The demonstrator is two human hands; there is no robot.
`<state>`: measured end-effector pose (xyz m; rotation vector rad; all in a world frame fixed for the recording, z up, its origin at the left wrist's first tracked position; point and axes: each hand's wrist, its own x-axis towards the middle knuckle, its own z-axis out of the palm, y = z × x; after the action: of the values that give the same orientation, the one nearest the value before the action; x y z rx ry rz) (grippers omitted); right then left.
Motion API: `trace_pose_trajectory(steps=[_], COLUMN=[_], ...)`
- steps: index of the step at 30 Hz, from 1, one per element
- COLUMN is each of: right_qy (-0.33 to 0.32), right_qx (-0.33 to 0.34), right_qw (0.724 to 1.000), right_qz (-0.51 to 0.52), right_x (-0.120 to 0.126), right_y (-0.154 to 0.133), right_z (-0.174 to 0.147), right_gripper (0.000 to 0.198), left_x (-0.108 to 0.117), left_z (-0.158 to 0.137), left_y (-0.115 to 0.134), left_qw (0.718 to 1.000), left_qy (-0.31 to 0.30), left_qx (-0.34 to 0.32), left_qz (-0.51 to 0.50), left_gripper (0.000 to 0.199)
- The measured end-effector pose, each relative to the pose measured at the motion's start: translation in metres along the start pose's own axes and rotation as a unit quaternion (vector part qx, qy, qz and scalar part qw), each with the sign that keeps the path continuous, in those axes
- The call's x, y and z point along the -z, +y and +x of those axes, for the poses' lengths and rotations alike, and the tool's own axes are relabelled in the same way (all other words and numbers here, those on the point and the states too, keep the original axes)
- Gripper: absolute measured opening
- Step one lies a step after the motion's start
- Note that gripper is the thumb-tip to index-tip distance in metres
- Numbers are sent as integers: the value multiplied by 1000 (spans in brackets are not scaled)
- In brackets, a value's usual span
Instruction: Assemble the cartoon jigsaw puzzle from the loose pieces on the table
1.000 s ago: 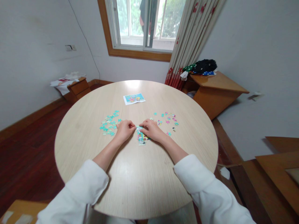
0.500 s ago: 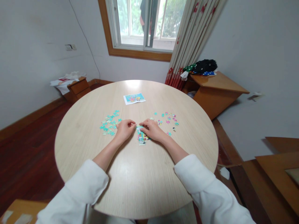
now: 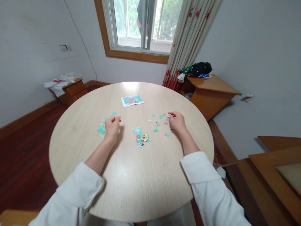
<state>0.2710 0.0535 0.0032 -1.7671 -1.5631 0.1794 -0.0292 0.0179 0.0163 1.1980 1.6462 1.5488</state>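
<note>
"Round counter point(image 3: 138, 179), pale wood grain, below a brown-framed window point(image 3: 131, 23); flowered curtain point(image 3: 187, 37) at the window's right. What lies on it?"

"One joined puzzle section point(image 3: 138, 138), flat near the middle, between the two hands and touched by neither. It shows one pale figure and, beside it, one yellow square figure. One printed sheet point(image 3: 132, 100), mostly blue, beyond the section toward the window."

"Loose stock?"

"Two lots. Teal-green pieces point(image 3: 101, 130) on the left, partly hidden by a hand. Mixed pieces point(image 3: 166, 123) on the right, teal, pink and pale, spread with gaps."

"And the hands?"

"Left hand point(image 3: 111, 129), white sleeve: beside the teal-green pieces, fingers curled, grip narrow (I can't make out whether a piece sits in it). Right hand point(image 3: 178, 121), same sleeve: fingertips at the far right of the mixed pieces, bent downward; how tight that grip is, or whether it has a piece, I can't tell either."

"Behind the counter?"

"Wooden cabinet point(image 3: 211, 94) at right, dark and spotted cloths point(image 3: 199, 69) heaped on top."
</note>
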Motion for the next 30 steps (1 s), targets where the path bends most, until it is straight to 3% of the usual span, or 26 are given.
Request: trace_pose_trajectory(steps=[7,15,23,30], right_qy=[-4,-123,-146,-159], right_qx=[-12,64,98,97], right_qw=[1000,990,983,981], right_qz=[-4,34,-60,-61], right_x=[1,-3,-15,-23], right_y=[5,-14,-33,-33], right_z=[1,-12,-21,-21], right_gripper=[25,16,9,7], left_x=[1,1,-1,-1], left_z=[2,5,6,4], left_y=[1,-3,-6,-3], left_qw=[999,997,994,993], left_qy=[29,28,38,38], left_qx=[26,29,25,35], left_qz=[-36,-65,-103,-109], left_gripper=[21,22,21,20])
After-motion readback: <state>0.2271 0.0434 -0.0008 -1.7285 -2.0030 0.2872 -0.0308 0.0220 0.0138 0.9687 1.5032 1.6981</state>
